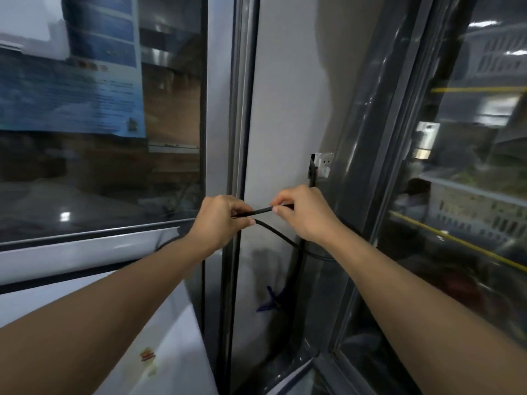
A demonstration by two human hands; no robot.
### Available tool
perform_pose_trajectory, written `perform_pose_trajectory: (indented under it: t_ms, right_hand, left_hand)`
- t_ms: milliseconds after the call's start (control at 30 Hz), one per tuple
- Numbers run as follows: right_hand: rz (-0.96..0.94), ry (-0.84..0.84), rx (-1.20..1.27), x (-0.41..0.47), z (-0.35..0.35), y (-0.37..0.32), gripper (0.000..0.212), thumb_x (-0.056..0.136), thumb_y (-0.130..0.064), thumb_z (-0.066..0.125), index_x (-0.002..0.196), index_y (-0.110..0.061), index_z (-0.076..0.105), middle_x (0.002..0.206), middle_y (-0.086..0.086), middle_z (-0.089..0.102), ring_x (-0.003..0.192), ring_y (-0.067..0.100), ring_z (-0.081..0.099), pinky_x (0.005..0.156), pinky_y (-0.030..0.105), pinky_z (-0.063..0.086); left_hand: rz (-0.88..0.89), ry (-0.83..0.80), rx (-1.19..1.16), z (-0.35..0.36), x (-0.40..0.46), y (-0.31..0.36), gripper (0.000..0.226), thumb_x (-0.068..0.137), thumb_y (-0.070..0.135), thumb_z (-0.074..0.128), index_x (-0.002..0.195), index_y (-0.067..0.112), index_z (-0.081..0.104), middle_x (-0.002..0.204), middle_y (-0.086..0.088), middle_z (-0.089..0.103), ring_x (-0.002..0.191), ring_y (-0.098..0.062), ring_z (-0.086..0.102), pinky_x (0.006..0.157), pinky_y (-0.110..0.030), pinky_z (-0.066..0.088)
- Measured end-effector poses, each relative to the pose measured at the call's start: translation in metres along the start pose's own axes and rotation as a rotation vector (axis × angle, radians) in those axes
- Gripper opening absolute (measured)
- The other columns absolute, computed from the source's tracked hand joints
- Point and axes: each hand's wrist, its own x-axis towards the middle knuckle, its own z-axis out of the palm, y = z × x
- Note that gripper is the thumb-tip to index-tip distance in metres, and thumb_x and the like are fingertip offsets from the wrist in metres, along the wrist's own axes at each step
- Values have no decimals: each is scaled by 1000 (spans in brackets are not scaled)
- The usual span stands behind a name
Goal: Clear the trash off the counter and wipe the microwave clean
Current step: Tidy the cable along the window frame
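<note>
A black power cord (pixel 281 238) hangs in front of a grey wall panel and loops down below my hands. My left hand (pixel 219 220) is shut on one stretch of the cord. My right hand (pixel 302 212) pinches the same cord a little to the right, between thumb and fingers. A short straight piece of cord runs between the two hands. A white wall socket (pixel 323 163) sits just above my right hand, with a black cable running down from it. The white top of an appliance (pixel 159 337) lies under my left forearm; no microwave front is visible.
A dark window (pixel 99 138) with a blue poster (pixel 85 89) fills the left. A glass-door cabinet (pixel 470 195) with shelves and baskets stands at the right. A blue mark or clip (pixel 271 302) sits on the wall below the cord. A small sticker (pixel 148 356) is on the white surface.
</note>
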Motion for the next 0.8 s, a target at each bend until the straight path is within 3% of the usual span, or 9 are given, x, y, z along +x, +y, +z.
perform_pose_trajectory:
  t_ms: [100, 200, 300, 433, 500, 600, 733, 800]
  right_hand:
    - [-32, 39, 87, 8, 6, 18, 13, 89, -16, 62, 93, -11, 72, 87, 0, 69, 82, 11, 59, 69, 14, 40]
    - [-43, 30, 149, 14, 11, 37, 11, 89, -16, 61, 87, -13, 71, 75, -10, 62, 73, 5, 55, 57, 1, 34]
    - [-19, 50, 231, 20, 22, 52, 14, 89, -14, 60, 79, -20, 67, 67, -18, 57, 66, -1, 52, 58, 2, 33]
    - [57, 86, 256, 23, 41, 67, 15, 90, -14, 57, 80, -18, 67, 64, -19, 54, 62, 1, 49, 53, 9, 33]
    - [82, 81, 154, 22, 56, 71, 15, 90, -10, 55, 84, -13, 69, 72, -5, 63, 71, 18, 57, 61, 19, 37]
    - [86, 25, 12, 19, 83, 65, 30, 91, -9, 52, 119, -10, 61, 116, 15, 59, 107, 31, 55, 91, 33, 44]
    - [-93, 47, -149, 15, 130, 37, 62, 86, -24, 62, 141, -15, 35, 136, 10, 45, 124, 28, 41, 106, 38, 28]
    - [-78, 53, -215, 15, 153, 27, 75, 83, -36, 65, 144, -17, 25, 140, 10, 40, 130, 28, 32, 112, 45, 20]
  left_hand:
    - [-50, -1, 36, 3, -2, -15, 25, 77, 18, 75, 102, 13, 73, 94, 1, 69, 55, 7, 48, 60, 3, 35]
    - [-130, -4, 62, 3, -7, -36, 27, 79, 16, 73, 105, 12, 72, 97, 0, 70, 62, 4, 51, 65, 1, 37]
    - [-211, -41, 104, 0, -9, -53, 18, 82, 18, 70, 99, 13, 73, 95, -3, 71, 75, -8, 58, 76, -20, 48]
    - [-229, -72, 166, -5, -3, -65, 14, 82, 21, 70, 94, 14, 74, 90, -2, 71, 80, -11, 60, 74, -20, 45]
    - [-217, -91, 207, -8, 1, -66, 15, 82, 22, 71, 94, 15, 74, 89, -3, 71, 81, -12, 61, 75, -21, 46]
    - [-190, -155, 293, -12, 5, -67, 18, 83, 24, 70, 97, 13, 74, 90, -4, 71, 83, -13, 62, 77, -24, 48]
    - [-180, -175, 338, -10, 10, -65, 19, 83, 23, 69, 97, 12, 74, 91, -5, 72, 85, -14, 63, 81, -26, 50]
    - [-191, -172, 357, -11, 12, -64, 20, 83, 24, 69, 98, 11, 74, 92, -6, 72, 86, -15, 64, 81, -27, 51]
